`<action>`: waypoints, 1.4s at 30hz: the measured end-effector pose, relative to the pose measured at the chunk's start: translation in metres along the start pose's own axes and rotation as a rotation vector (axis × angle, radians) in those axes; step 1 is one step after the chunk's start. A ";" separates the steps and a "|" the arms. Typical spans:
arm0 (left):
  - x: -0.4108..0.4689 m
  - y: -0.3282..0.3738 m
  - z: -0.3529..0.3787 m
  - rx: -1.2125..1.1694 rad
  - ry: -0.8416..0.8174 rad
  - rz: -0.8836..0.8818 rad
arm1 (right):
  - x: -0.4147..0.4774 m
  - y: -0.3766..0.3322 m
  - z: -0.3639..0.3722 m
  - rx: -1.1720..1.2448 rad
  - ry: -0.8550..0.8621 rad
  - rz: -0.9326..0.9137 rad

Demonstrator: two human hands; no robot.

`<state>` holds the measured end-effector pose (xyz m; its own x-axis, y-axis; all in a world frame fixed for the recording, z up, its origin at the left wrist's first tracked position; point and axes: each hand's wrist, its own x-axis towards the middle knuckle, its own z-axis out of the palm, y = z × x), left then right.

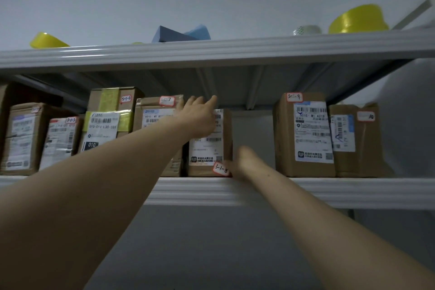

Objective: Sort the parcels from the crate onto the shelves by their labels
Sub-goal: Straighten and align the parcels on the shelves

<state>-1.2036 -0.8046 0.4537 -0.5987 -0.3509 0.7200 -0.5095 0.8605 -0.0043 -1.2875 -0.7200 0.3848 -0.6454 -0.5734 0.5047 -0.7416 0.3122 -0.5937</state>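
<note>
Beneath left fingers (pixel 213 101), upright parcel (pixel 209 148).

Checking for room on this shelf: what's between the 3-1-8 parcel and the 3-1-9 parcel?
Head view: bare shelf between the 3-1-8 parcel and the 3-1-9 parcel, except the right hand, low beside the 3-1-8 parcel.

parcels (pixel 303 134) ~8 | yel tape rolls (pixel 357 19) 2 | hands (pixel 200 116) 2 | shelves (pixel 211 192) 2
</note>
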 end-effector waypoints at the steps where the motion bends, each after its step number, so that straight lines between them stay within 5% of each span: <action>1: 0.003 0.002 0.002 0.021 -0.040 -0.010 | 0.000 0.001 0.001 -0.010 0.002 -0.018; 12: 0.001 0.009 -0.003 0.092 0.055 -0.018 | -0.009 0.001 0.002 -0.138 -0.018 -0.120; 14: -0.004 0.020 -0.006 -0.019 0.226 0.038 | -0.022 0.006 -0.010 -0.161 0.100 -0.179; 17: -0.010 0.058 -0.008 -0.420 0.377 0.103 | -0.038 0.029 -0.044 -0.141 0.498 -0.334; 20: -0.007 0.106 0.001 -0.760 0.210 0.029 | -0.046 0.059 -0.089 0.120 0.857 -0.343; 23: -0.005 0.138 0.017 -0.875 0.072 -0.048 | -0.043 0.095 -0.136 0.279 1.000 -0.113; 30: -0.011 0.163 0.040 -0.625 0.029 0.054 | -0.042 0.138 -0.170 0.504 0.383 0.284; 42: -0.014 0.109 0.003 -0.272 0.009 -0.076 | -0.015 0.119 -0.119 0.398 0.255 0.115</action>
<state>-1.2523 -0.7063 0.4411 -0.5595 -0.4158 0.7170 -0.3669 0.8999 0.2356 -1.3882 -0.5845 0.3808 -0.7805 -0.3323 0.5296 -0.5671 0.0198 -0.8234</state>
